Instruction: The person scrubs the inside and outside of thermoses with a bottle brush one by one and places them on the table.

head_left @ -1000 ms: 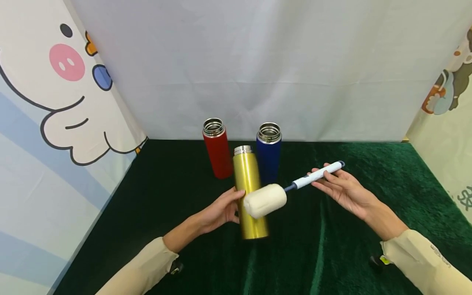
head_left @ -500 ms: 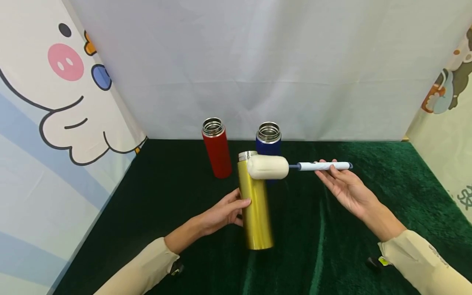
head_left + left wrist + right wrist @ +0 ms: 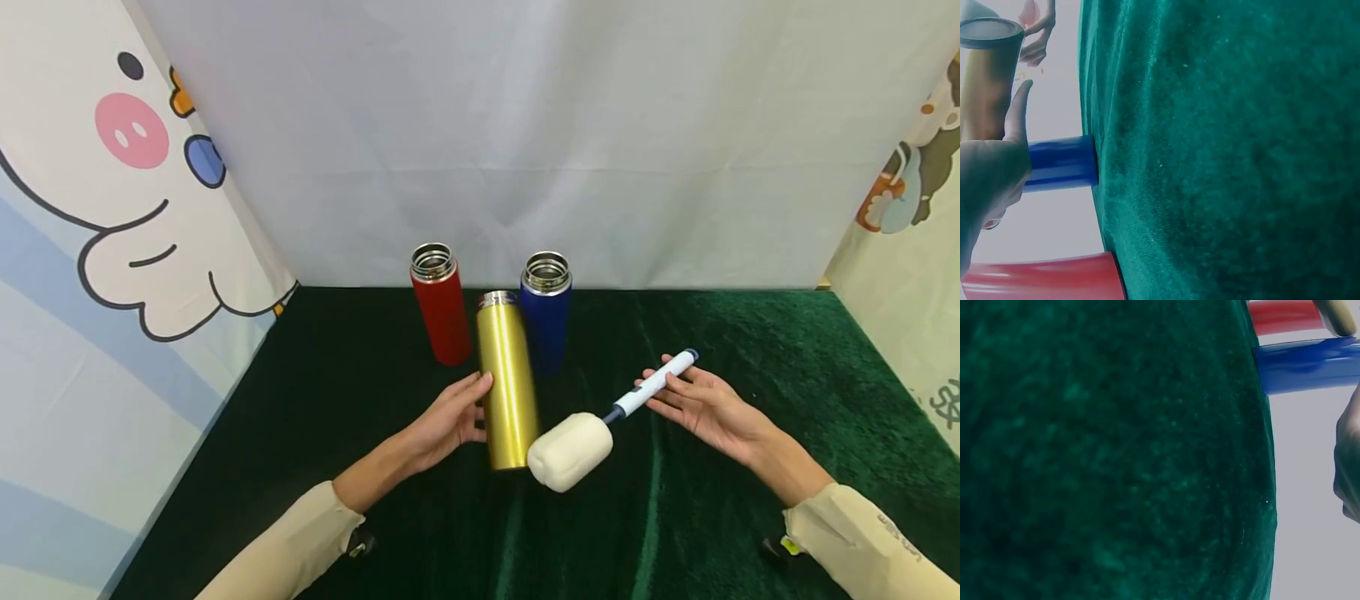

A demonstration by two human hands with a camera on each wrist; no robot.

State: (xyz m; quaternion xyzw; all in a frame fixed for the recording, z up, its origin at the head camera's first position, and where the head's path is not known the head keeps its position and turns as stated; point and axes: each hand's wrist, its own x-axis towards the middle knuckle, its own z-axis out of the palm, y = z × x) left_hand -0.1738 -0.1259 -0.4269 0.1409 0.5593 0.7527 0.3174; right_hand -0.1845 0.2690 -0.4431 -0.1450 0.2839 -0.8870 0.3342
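My left hand (image 3: 442, 425) grips a gold bottle (image 3: 506, 375) around its middle, thumb on the near side. The bottle is held off the cloth, its steel neck pointing away from me and its opening out of sight. My right hand (image 3: 712, 414) holds a bottle brush by its white handle (image 3: 654, 383), between thumb and fingers. The brush's cream sponge head (image 3: 572, 452) slants down to the left, beside the gold bottle's base; whether they touch I cannot tell. In the right wrist view, only part of the right hand (image 3: 1349, 459) shows and the brush is out of frame.
A red bottle (image 3: 442, 321) and a blue bottle (image 3: 546, 329) stand upright and uncapped behind the gold one. Dark green velvet cloth (image 3: 735, 533) covers the table. A pale curtain (image 3: 675, 125) hangs along the back edge, with printed cartoon sheets (image 3: 67, 333) at the sides.
The brush has swung from level across the gold bottle's upper part to slanting down by its base. The gold bottle's base has risen in view, its neck tipping further away.
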